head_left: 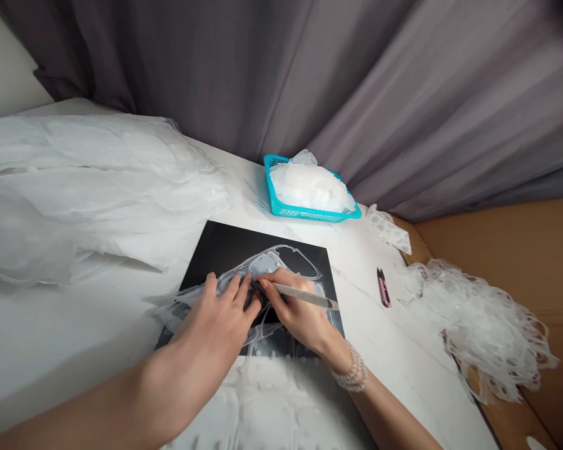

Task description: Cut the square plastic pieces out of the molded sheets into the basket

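A black mat [225, 250] lies on the white table, and a thin translucent sheet with cut-out shapes [272, 262] is spread over it. My left hand [220, 312] presses flat on the sheet, fingers stretched out. Beside it my right hand [295, 312] is closed round a slim pale tool like a craft knife [304, 296], held like a pen. The tool's tip meets the sheet just by my left fingertips. A bead bracelet [354, 375] is on my right wrist.
A turquoise basket [309, 214] holding white translucent pieces stands behind the mat. Large white film sheets [89, 187] cover the table's left. Small pink snips [383, 287] lie to the right. Lacy white offcuts [478, 319] pile at the right edge, over brown cardboard [511, 250]. Grey curtain behind.
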Motion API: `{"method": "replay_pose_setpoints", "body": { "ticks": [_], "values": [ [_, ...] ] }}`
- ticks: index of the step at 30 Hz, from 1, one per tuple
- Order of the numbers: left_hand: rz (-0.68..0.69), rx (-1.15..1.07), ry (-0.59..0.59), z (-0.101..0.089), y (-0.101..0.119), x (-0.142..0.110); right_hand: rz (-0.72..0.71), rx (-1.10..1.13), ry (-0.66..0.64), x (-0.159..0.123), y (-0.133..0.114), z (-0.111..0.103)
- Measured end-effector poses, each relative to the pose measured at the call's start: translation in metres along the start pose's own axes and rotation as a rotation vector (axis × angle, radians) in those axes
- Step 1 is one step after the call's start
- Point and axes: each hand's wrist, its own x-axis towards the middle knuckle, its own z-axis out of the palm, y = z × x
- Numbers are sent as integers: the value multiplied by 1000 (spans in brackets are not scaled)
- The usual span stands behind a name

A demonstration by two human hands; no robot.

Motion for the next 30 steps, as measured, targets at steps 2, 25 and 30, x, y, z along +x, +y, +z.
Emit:
{"method": "replay_pose_setpoints", "body": {
  "ticks": [2,25,30],
  "values": [
    [-6,0,-5,-2,1,0,-7,-10,-3,0,0,2],
    [-49,-11,-120,-20,6,-1,-365,-719,-97,-14,4,17],
    [-78,-87,-245,-32,2,4,-300,-584,-176,-15,-2,20]
  ]
}}
